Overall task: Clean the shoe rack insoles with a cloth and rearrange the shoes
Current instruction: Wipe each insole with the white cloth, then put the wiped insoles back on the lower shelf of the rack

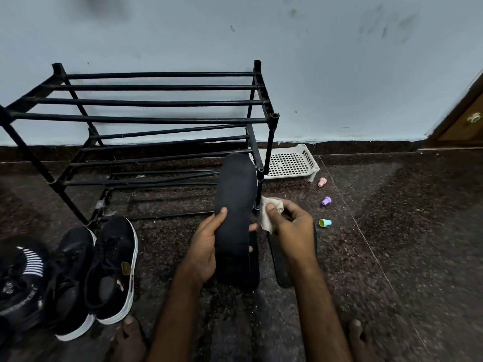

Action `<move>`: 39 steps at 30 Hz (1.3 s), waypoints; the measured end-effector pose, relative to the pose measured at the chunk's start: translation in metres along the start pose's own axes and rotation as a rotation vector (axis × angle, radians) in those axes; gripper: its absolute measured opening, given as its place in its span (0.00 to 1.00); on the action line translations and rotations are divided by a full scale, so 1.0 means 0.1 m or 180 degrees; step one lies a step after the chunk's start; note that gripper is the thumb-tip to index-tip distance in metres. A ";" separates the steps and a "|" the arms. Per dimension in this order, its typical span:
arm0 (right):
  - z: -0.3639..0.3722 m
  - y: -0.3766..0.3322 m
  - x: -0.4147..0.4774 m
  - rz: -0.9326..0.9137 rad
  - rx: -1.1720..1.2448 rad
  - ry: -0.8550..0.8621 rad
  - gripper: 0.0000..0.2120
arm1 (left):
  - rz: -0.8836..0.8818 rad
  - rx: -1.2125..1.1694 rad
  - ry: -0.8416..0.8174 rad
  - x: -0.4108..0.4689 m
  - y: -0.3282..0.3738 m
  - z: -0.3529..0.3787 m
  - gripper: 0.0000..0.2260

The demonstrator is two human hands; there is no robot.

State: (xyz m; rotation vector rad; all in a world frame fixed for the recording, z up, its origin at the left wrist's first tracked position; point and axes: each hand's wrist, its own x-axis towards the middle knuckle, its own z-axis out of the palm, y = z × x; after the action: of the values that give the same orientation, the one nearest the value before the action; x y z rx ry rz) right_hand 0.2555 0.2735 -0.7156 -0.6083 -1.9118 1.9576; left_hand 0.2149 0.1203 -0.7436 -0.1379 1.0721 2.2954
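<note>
Both hands are busy. Left hand (206, 246) grips a black insole (236, 205) by its lower half and holds it up in front of the rack (156, 118). Right hand (292, 226) pinches a pale cloth (268, 218) just beside the insole's edge. A second insole (281, 267) lies on the floor (392, 231) under the right hand. Wiping looks under way, not finished. The shoes (109, 270) sit on the floor left of the rack, not on it, so rearranging is left.
</note>
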 end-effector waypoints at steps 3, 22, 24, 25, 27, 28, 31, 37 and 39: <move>0.00 0.07 0.01 -0.0257 -0.0587 0.0105 0.05 | -0.0289 -0.0040 0.0111 0.05 -0.06 -0.13 0.27; -0.06 1.22 -0.23 0.1509 0.0105 -0.0175 0.09 | -0.0574 0.0532 0.1861 0.46 -0.69 -1.44 0.29; -0.02 1.25 -0.28 0.1577 0.0222 -0.0214 0.09 | -0.0592 0.0882 0.2000 0.55 -0.74 -1.59 0.27; -0.01 1.28 -0.31 0.1616 0.0252 -0.0229 0.09 | -0.0599 0.1002 0.2018 0.61 -0.76 -1.67 0.27; -0.01 1.34 -0.34 0.1695 0.0244 -0.0244 0.10 | -0.0541 0.1198 0.1994 0.72 -0.82 -1.86 0.31; -0.02 1.37 -0.35 0.1736 0.0216 -0.0235 0.10 | -0.0507 0.1252 0.1967 0.84 -0.90 -2.07 0.35; -0.03 1.45 -0.34 0.1830 0.0198 -0.0140 0.12 | -0.0489 0.1288 0.1965 0.96 -1.00 -2.29 0.39; -0.05 1.48 -0.32 0.1860 0.0443 -0.0098 0.11 | -0.0625 0.1770 0.1936 0.96 -1.03 -2.03 0.23; -0.05 1.47 -0.32 0.1859 0.0520 -0.0120 0.09 | -0.0559 0.1976 0.1862 1.07 -1.14 -2.16 0.22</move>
State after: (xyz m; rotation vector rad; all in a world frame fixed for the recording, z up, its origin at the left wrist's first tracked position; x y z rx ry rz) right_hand 0.2933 0.2553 -0.8600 -1.1907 -1.6933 2.4488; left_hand 0.1582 0.0708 -0.9996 -0.6458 1.9259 1.6976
